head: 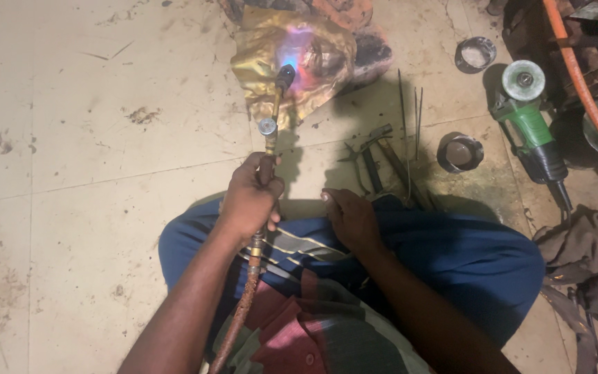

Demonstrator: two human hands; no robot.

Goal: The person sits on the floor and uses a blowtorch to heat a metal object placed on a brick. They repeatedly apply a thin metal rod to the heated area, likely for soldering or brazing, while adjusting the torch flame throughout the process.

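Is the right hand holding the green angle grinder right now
No, the right hand rests on the person's lap, while the green angle grinder lies untouched on the floor.

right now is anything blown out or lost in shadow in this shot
Head view: the torch flame glares blue-white against the brass sheet; the right edge by the angle grinder sinks into shadow; the left hand on the torch stays evenly lit and sharp.

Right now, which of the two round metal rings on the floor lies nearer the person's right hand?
The lower metal ring, beside the hand tools, is nearer the right hand; the other ring lies farther up, above the green grinder.
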